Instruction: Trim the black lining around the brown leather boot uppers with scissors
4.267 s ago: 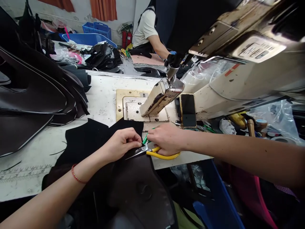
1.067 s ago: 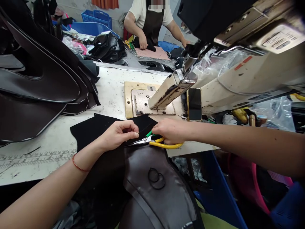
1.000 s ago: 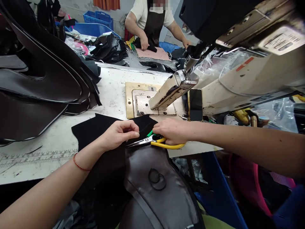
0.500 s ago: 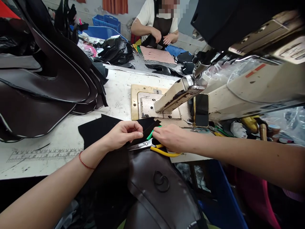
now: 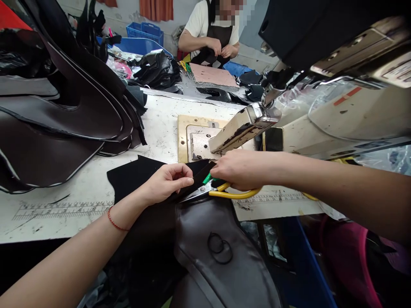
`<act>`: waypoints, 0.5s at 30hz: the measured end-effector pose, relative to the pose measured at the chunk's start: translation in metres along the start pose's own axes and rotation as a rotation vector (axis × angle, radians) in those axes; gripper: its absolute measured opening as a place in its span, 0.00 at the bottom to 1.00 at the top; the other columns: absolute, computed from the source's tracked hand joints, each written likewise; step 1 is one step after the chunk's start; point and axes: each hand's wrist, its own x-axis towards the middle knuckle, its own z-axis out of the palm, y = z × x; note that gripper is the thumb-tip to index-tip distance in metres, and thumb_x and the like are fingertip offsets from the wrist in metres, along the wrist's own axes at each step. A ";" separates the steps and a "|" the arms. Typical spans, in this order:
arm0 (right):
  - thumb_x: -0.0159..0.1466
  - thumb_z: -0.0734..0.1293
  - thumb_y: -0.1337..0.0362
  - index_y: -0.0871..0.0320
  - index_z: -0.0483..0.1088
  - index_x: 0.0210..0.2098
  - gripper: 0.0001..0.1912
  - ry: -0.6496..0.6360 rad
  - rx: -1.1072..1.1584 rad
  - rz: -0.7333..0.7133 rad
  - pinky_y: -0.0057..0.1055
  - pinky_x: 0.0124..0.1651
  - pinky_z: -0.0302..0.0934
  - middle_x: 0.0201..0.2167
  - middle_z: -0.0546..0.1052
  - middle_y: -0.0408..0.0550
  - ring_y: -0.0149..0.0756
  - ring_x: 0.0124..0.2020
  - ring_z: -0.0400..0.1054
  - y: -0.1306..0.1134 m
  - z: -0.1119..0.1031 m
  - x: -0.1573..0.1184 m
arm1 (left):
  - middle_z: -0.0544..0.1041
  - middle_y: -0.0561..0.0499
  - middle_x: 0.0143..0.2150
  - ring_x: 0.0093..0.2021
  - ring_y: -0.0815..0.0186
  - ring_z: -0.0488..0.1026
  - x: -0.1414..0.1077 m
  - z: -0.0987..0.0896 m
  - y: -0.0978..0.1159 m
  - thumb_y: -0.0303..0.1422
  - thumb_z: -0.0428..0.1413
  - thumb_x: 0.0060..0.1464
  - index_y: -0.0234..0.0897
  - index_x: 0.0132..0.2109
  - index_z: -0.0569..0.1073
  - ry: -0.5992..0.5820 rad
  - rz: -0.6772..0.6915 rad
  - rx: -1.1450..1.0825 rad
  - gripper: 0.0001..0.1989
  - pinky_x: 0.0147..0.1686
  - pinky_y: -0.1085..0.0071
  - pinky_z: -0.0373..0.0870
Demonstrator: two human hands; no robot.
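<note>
The left hand (image 5: 167, 184) pinches the edge of the black cloth (image 5: 138, 177) on the white table (image 5: 90, 188) — fingers together on it. The right hand (image 5: 240, 170) grips the yellow-handled scissors (image 5: 221, 193), blades just beside the left fingertips, below the sewing machine (image 5: 321, 111).

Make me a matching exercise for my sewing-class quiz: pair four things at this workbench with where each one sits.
Things:
1. scissors
2. black fabric piece
3. stack of dark leather panels
4. blue basket

Places:
A. far back, near the wall
B. in the right hand
C. piled on the table's left side
D. pinched at its edge by the left hand

Pairs: 1-B, 2-D, 3-C, 4-A
</note>
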 end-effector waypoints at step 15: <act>0.53 0.63 0.65 0.59 0.65 0.30 0.05 0.272 0.266 0.151 0.30 0.26 0.43 0.30 0.71 0.46 0.33 0.26 0.61 -0.070 0.072 0.007 | 0.65 0.58 0.26 0.25 0.75 0.61 -0.005 -0.019 0.006 0.37 0.61 0.50 0.35 0.32 0.68 -0.014 -0.040 -0.169 0.12 0.26 0.77 0.60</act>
